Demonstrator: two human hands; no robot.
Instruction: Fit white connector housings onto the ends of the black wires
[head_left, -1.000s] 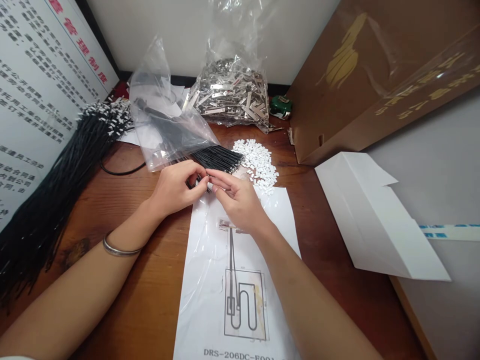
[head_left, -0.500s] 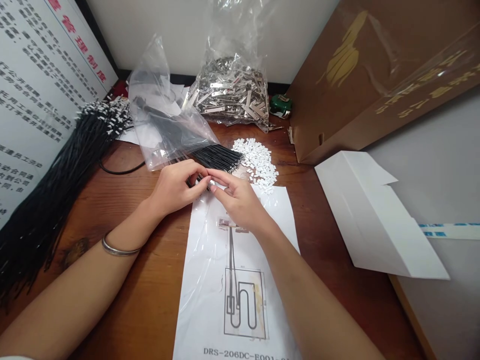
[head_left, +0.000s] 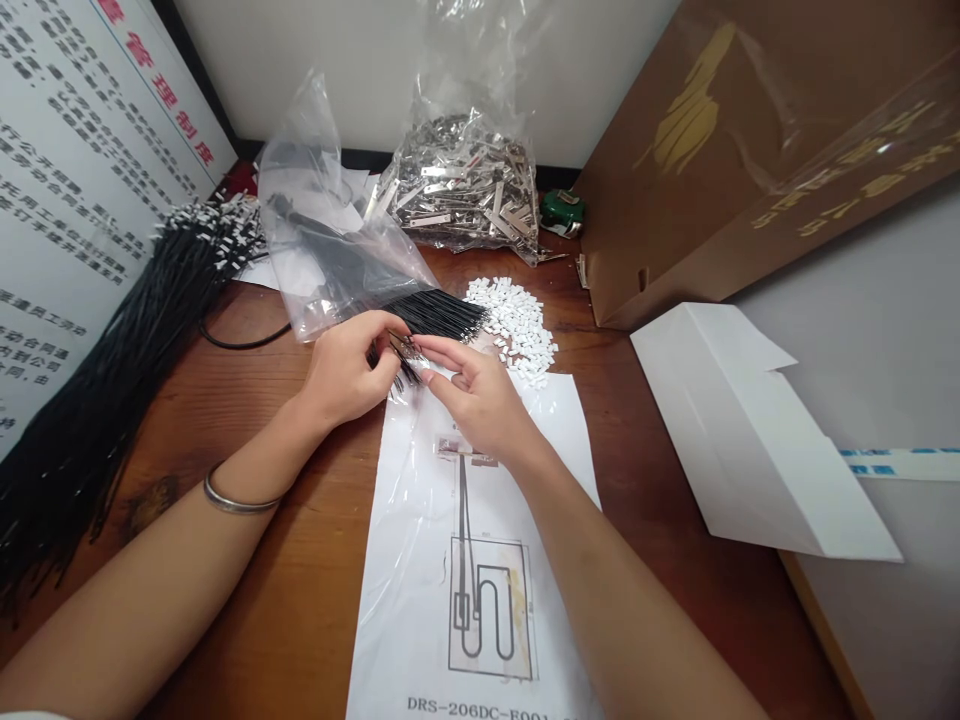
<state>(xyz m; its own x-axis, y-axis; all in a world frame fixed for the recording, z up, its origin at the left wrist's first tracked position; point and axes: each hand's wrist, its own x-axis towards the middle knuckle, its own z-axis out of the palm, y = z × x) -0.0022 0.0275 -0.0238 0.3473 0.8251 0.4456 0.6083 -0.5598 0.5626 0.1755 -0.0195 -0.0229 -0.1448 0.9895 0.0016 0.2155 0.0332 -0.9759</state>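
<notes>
the left hand (head_left: 346,372) is pinching a few black wires (head_left: 405,356) tight, and the right hand (head_left: 480,398) is nipping their tips with narrowed fingers. the wires are hovering just over the top edge of the drawing sheet (head_left: 480,600), near the white pile (head_left: 517,318). the bare table (head_left: 300,600) is lying open to the left, and the white box (head_left: 750,450) is sitting well apart on the right.

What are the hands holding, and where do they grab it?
The left hand grips a few thin black wires near their ends; the right hand pinches the tips.
</notes>
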